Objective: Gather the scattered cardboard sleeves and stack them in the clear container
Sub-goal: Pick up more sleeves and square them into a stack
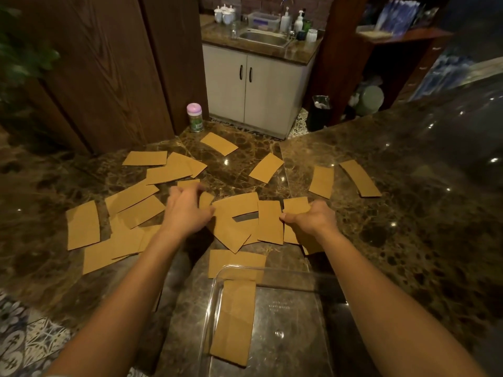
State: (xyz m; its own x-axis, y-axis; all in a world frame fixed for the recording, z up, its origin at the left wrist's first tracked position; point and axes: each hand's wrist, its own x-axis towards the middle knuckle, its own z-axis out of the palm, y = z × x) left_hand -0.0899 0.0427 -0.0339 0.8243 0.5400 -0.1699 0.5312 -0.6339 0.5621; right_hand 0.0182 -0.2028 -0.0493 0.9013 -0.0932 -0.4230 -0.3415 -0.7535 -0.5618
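Several flat brown cardboard sleeves (83,225) lie scattered over a dark marble counter (408,240). A clear container (294,308) stands at the near edge, with one sleeve (235,319) lying along its left side. My left hand (187,208) reaches into the middle of the pile, fingers curled on a sleeve (205,200) there. My right hand (313,216) pinches the near edge of another sleeve (296,204) just right of centre. More sleeves lie further off at the back (219,143) and at the right (359,178).
A small jar with a pink lid (195,117) stands at the counter's far edge. Beyond the counter are a white cabinet with a sink (261,39), bottles and a black bin (319,112). Wooden panels rise at the left.
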